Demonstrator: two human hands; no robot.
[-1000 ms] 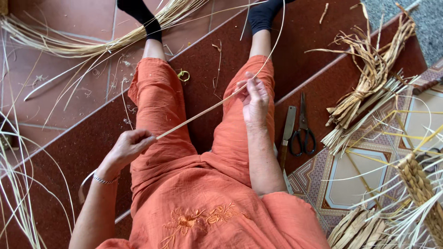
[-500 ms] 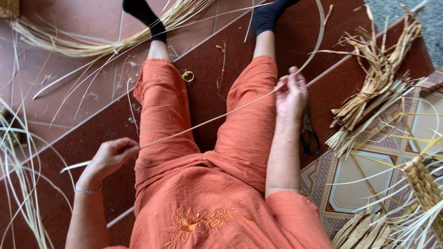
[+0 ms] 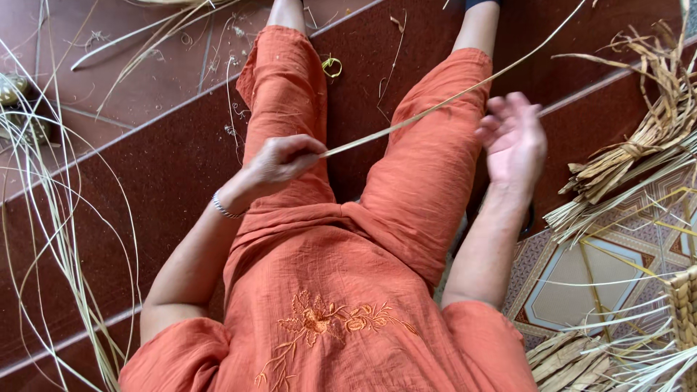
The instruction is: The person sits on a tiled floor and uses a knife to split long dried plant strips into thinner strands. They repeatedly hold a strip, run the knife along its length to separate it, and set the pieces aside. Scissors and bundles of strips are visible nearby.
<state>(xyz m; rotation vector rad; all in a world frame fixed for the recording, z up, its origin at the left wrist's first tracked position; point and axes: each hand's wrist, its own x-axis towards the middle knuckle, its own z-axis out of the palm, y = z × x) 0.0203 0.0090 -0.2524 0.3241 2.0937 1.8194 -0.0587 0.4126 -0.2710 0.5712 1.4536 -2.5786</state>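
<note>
— The fingers [image 3: 308, 149] of the left hand [image 3: 279, 160] pinch the near end of the straw strip [image 3: 435, 104] above the left thigh; the right hand [image 3: 515, 138] is open, fingers spread, just under the strip, and whether it touches I cannot tell.

— How would it handle?

— Light, thin and springy, I judge; it would likely kink if bent sharply. Grip near the end, flat between thumb and forefinger.

— And its line?

— It runs long from the left hand up and to the right, over the right knee, past the top edge.
</note>
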